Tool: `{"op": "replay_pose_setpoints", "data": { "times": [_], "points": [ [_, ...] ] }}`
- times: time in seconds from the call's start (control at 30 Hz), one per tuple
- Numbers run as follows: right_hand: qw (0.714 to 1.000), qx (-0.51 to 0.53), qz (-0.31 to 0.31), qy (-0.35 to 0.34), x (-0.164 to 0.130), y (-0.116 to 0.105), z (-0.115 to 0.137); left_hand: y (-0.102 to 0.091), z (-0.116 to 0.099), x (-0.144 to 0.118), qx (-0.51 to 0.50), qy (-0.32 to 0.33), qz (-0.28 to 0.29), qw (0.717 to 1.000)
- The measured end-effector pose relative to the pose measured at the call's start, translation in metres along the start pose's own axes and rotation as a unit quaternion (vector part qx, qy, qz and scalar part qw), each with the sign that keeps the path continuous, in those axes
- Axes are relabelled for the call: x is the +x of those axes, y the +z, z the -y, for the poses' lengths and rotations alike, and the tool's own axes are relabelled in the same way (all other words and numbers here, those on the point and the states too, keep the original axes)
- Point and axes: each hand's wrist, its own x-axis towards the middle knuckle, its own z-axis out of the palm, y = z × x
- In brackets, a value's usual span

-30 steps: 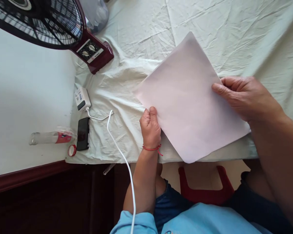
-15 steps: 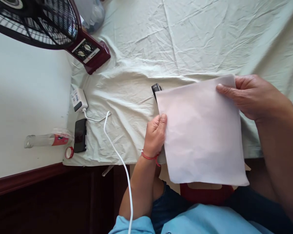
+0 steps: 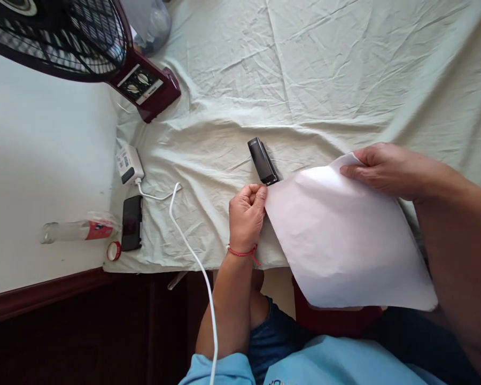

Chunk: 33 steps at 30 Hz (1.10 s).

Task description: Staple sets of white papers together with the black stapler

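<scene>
Across the whole tabletop lies a wrinkled pale green cotton sheet, with a bare white tabletop to its left edge. Next biggest, a dark red electric fan with black grille stands top left. Held over the near table edge is a large blank white paper sheet, now lower and more tilted than half a second ago, pulled toward the lap, which uncovers a small black stapler lying on the cloth just beyond the paper's left corner. Right hand pinches the far corner, thumb on top; left hand, red string bracelet at wrist, is closed tight on the left corner. Paper seems to be getting turned and lined up, stapler near the left hand but untouched. Smaller stuff left: white charger brick with cable, black phone, clear plastic bottle on its side, red-white bottle cap.
</scene>
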Motion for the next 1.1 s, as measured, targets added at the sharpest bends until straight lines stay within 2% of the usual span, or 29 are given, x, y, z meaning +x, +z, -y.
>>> {"op": "replay_pose_setpoints", "data": {
  "times": [0.1, 0.27, 0.37, 0.5, 0.73, 0.8, 0.9, 1.03, 1.1],
  "points": [
    [0.997, -0.053, 0.037, 0.041, 0.001, 0.0, 0.005, 0.0, 0.002, 0.001, 0.043, -0.01, -0.005, 0.999],
    [0.998, -0.017, -0.016, 0.066, 0.002, 0.002, 0.01, 0.005, 0.001, 0.009, 0.047, -0.035, -0.041, 0.997],
    [0.997, -0.029, -0.047, 0.052, 0.002, 0.005, 0.011, 0.008, 0.001, 0.013, 0.037, -0.043, -0.067, 0.996],
    [0.995, -0.042, -0.087, 0.024, 0.004, 0.008, 0.01, 0.011, 0.003, 0.017, 0.09, -0.016, -0.099, 0.991],
    [0.994, -0.009, -0.112, -0.004, 0.002, 0.008, 0.004, 0.016, -0.001, 0.017, 0.162, 0.025, -0.118, 0.979],
    [0.992, -0.016, -0.128, -0.006, 0.003, 0.007, 0.002, 0.017, -0.001, 0.015, 0.172, 0.055, -0.128, 0.975],
    [0.989, -0.032, -0.142, -0.003, 0.004, 0.006, 0.001, 0.015, 0.002, 0.01, 0.202, 0.149, -0.152, 0.956],
    [0.988, -0.037, -0.148, 0.013, 0.004, 0.007, 0.004, 0.011, 0.013, 0.009, 0.247, 0.326, -0.168, 0.897],
    [0.988, -0.031, -0.151, 0.022, 0.003, 0.008, 0.006, 0.009, 0.018, 0.01, 0.266, 0.374, -0.167, 0.873]
  ]
}}
